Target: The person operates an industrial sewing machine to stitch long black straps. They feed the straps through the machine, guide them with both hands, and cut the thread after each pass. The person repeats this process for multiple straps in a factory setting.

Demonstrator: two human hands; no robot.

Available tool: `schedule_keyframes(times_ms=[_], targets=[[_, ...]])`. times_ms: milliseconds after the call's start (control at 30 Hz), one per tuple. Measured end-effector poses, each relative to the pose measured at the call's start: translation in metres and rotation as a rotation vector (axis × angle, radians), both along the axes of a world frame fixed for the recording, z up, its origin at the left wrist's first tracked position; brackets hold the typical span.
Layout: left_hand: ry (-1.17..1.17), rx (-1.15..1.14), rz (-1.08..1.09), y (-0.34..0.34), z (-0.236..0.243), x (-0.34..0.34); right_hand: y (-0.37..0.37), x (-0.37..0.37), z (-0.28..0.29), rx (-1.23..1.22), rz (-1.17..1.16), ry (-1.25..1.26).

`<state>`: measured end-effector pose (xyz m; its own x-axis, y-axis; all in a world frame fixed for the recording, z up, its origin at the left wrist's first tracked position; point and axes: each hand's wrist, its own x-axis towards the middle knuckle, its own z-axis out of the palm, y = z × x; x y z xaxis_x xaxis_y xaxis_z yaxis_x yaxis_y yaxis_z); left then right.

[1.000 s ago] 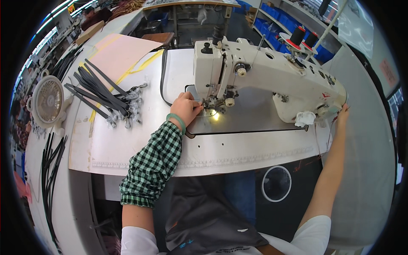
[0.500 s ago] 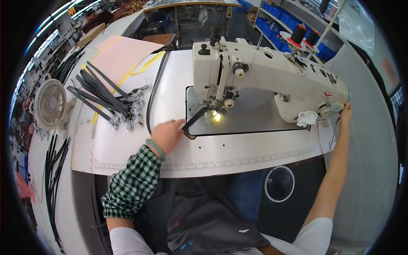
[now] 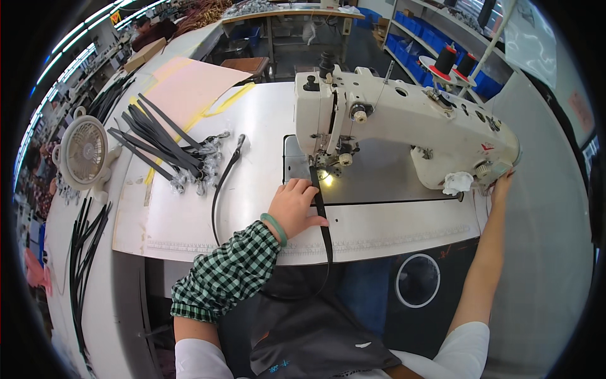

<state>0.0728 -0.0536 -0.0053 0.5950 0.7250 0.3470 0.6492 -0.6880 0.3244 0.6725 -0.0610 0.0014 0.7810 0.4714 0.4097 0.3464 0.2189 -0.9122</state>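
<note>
My left hand (image 3: 293, 208), below the needle area of a white sewing machine (image 3: 379, 95), grips a flat black strap (image 3: 326, 237) with thumb and fingers. The strap runs from the lit presser foot down over the table's front edge. A loose black strap end with a fitting (image 3: 238, 145) lies to the left. My right hand (image 3: 502, 186) is at the handwheel (image 3: 516, 153) on the machine's right end, fingers curled against it. A bundle of dark straps with plastic-wrapped fittings (image 3: 158, 145) lies left, on pink paper (image 3: 180, 79).
A small white fan (image 3: 85, 151) stands at left beside long black strips (image 3: 85, 240). Thread cones (image 3: 445, 60) stand behind the machine. Blue bins (image 3: 407, 25) fill shelves at back right; a stool (image 3: 243, 64) is behind the table. Another person (image 3: 148, 31) is at back left.
My left hand went from the presser foot down-left, then came back right; the strap now hangs over the front edge. A strap end appears on the left. My right hand stays at the handwheel.
</note>
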Motion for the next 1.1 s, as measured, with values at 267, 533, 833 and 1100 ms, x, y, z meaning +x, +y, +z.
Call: schedule_keyframes(times_ms=[267,533,833,1100], targets=[[0.052,0.028,0.002,-0.001,-0.001,-0.003,-0.041,-0.15,0.023,0.09,-0.199,-0.455],[0.056,0.052,0.025,0.012,-0.006,-0.002,-0.073,-0.357,0.01,0.031,1.028,-1.141],[-0.072,0.134,0.046,0.002,-0.007,-0.002,-0.027,-0.413,-0.009,0.067,1.27,-1.216],[-0.29,0.153,0.018,-0.121,-0.006,-0.018,-0.025,-0.413,-0.014,0.091,1.197,-1.199]])
